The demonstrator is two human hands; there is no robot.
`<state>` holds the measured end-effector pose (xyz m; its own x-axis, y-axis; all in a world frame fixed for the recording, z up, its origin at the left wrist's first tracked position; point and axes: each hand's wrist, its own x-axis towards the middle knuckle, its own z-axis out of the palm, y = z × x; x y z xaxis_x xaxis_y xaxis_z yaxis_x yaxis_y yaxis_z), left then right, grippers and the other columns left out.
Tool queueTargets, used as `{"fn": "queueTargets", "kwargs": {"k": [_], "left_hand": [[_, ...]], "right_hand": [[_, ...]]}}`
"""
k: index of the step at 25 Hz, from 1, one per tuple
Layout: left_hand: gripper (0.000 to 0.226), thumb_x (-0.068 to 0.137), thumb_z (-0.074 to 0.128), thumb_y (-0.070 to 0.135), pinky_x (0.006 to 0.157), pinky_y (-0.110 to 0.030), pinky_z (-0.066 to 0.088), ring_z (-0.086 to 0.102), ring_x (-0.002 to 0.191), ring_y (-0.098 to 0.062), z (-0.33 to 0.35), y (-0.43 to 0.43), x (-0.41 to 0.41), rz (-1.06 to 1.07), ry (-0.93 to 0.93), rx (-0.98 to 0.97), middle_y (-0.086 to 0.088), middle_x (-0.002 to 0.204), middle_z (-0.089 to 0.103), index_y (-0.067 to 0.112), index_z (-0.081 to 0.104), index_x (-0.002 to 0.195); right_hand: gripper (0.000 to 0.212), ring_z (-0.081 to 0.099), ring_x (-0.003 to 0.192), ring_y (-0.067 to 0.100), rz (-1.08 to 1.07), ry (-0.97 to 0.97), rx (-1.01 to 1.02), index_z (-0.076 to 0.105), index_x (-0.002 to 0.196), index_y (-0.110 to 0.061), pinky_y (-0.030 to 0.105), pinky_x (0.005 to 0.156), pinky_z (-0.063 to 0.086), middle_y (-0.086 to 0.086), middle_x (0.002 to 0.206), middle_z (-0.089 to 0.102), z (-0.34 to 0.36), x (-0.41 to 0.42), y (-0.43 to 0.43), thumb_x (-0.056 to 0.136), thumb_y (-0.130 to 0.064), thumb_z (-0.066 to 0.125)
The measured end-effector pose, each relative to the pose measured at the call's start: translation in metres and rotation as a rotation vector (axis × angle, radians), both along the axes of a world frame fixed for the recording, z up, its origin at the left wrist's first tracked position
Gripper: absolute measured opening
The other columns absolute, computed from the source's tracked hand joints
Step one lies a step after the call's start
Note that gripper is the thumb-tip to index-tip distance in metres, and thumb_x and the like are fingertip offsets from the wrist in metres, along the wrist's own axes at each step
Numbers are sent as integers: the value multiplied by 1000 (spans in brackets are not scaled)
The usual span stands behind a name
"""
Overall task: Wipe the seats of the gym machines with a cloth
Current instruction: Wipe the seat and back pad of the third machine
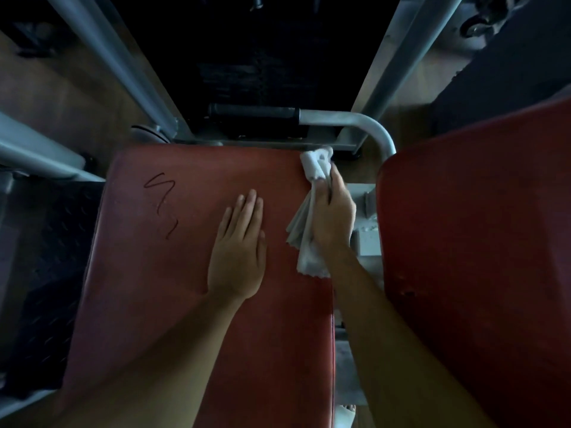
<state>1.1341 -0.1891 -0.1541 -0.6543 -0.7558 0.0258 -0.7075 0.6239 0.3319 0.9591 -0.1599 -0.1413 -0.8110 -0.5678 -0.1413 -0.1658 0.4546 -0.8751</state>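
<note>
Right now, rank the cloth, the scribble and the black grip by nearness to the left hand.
1. Cloth, just right of the left hand, in the right hand.
2. Scribble, left, on the seat.
3. Black grip, past the seat's far edge.

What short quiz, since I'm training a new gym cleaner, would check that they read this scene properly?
1. True or false: the left hand lies flat on the red seat.
2. Which hand grips the white cloth? A) left hand B) right hand
3. Fill in: the dark scribble on the seat lies to the ___ of the left hand.
Key: 1 true; 2 B; 3 left.
</note>
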Motion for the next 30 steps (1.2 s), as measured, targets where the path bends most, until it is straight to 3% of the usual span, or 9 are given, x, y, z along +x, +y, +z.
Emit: {"fn": "queueTargets", "kwargs": {"k": [3,5,8,11,15,17,22,26,30], "left_hand": [[54,104,29,19,126,-41,15,9,155,-18,0,0,0,4,-28,-1,-5,167,15,6,25,156],[54,104,30,19,126,-40,14,8,155,-18,0,0,-1,15,-45,3,-4,167,14,7,24,157],[55,104,27,20,126,-40,14,7,155,-18,0,1,-1,12,-67,-1,-4,168,13,8,23,157],[55,104,28,19,126,-41,14,7,155,-18,1,1,-2,11,-79,-14,-4,167,13,8,22,157],[55,104,27,20,126,-40,13,9,155,-18,2,1,-3,14,-77,-21,-4,167,15,7,25,157],[55,103,28,20,126,-40,14,9,155,-18,2,1,-3,24,-79,-22,-4,167,15,7,25,157],[56,104,28,24,126,-40,14,6,155,-16,1,0,-2,22,-81,-14,-2,168,13,8,22,158],[58,103,32,25,126,-42,15,7,155,-17,1,0,-2,15,-72,-6,-3,168,13,8,23,157],[60,102,33,28,125,-43,15,7,155,-17,0,1,-2,9,-67,-5,-3,168,12,8,23,157]], "right_hand": [[39,57,122,-1,-27,-18,13,53,144,-23,20,102,46,-10,134,63,1,23,33,106,-31,44],[39,62,117,4,-45,-40,21,53,143,-24,29,100,50,-6,128,68,0,23,31,106,-31,43],[42,65,99,7,-68,-68,68,51,145,-21,17,84,51,0,117,71,2,-2,-7,105,-27,42],[39,64,95,1,-55,-133,21,55,140,-22,23,88,53,-6,110,71,4,-12,-17,104,-30,43],[41,64,115,9,-29,-50,73,52,143,-21,35,99,51,-1,126,69,1,20,37,105,-32,43],[39,65,111,8,-20,-53,81,53,142,-20,34,96,52,-2,123,70,-1,21,41,105,-29,44],[44,63,98,4,-13,-79,70,46,148,-20,10,80,47,-1,121,69,-2,-7,-7,105,-29,43],[49,60,124,15,41,8,63,43,149,-20,39,101,51,2,137,62,-13,15,27,105,-41,40],[47,60,121,16,16,27,77,42,149,-20,35,97,52,1,138,60,-12,15,20,105,-37,40]]}}
